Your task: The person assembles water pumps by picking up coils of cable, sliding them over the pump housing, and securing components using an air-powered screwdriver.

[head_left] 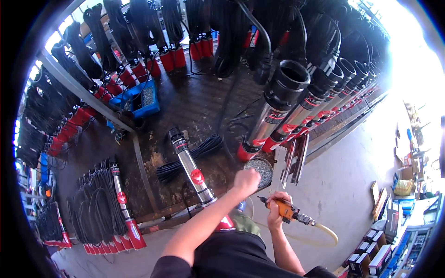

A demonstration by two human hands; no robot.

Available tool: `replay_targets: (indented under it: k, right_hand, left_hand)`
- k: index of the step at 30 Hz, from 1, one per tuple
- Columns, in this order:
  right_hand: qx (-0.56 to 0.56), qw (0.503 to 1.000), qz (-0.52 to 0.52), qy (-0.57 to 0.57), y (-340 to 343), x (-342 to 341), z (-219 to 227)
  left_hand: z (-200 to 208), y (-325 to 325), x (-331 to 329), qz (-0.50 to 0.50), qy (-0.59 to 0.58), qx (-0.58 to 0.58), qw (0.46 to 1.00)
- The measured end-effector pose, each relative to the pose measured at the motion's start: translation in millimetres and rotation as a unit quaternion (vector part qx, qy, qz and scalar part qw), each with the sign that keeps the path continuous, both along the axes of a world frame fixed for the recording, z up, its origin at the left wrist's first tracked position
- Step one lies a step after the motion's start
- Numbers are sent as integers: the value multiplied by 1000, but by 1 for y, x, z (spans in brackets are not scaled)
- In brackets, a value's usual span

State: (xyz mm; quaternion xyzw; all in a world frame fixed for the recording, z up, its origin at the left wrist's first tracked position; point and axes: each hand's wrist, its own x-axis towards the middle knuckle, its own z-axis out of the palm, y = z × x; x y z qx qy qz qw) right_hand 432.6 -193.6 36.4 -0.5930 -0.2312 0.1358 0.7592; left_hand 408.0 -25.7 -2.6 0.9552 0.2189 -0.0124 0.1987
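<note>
My left hand (247, 182) is closed at the near rim of a round dish of small metal screws (259, 169); what its fingers hold, if anything, is hidden. In my right hand (279, 206) is an orange air screwdriver (286, 211), its tip pointing left and a pale hose (334, 235) trailing from its back. A silver metal strip (277, 172) stands just above the right hand; whether the fingers touch it, I cannot tell. Under my left forearm lies a silver tubular pump (189, 166) with a black top and red lower end, its near end toward my body.
A coil of black cable (199, 155) lies beside the pump. Tall upright pumps (273, 111) line the table's right side, with more metal strips (300, 160) at the edge. A blue bin (147, 99) of small parts and several cable-bundled pumps (121, 197) stand left.
</note>
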Motion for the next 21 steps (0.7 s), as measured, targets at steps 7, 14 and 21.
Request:
replay_targets:
  k: [7,14,21]
  right_hand:
    - [14,1000,-16,-22,-6,17,6]
    - [37,999,-15,-19,12,18,22]
    - [145,988,18,43,63,-15,58]
  left_hand:
    - [-43,3,43,18,81,-98,992]
    - [-39,9,-2,185,-152,-308,921]
    - [11,6,-92,346,-235,-803,424]
